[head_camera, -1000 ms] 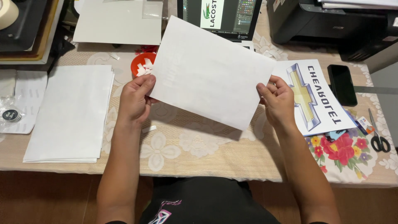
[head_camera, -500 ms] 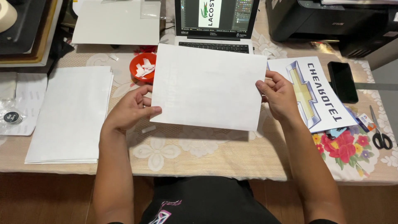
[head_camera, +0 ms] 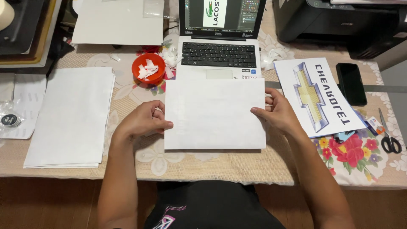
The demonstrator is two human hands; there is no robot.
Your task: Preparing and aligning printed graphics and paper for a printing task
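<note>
— Sheet (head_camera: 214, 113): white, blank, level over table edge (head_camera: 237, 169), just in front of laptop (head_camera: 219, 46).
— Grip?
— Pinched by 2 hands: left hand (head_camera: 143, 121) closed on left edge, thumb on top; right hand (head_camera: 277, 112) closed on right edge.
— Nearby?
— Paper stack (head_camera: 70, 116) to left, red bowl (head_camera: 148, 69) w/ white scraps behind it. Printed logo sheet (head_camera: 316, 95), black phone (head_camera: 351, 83), scissors (head_camera: 389, 138) to right. Black printer (head_camera: 339, 23) at back.

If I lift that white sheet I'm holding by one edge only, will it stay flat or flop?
Probably flop: the white sheet looks thin, and it stays flat now with the left hand and right hand pinching opposite edges. It seems very light, so a push would likely slide it across the tablecloth.
</note>
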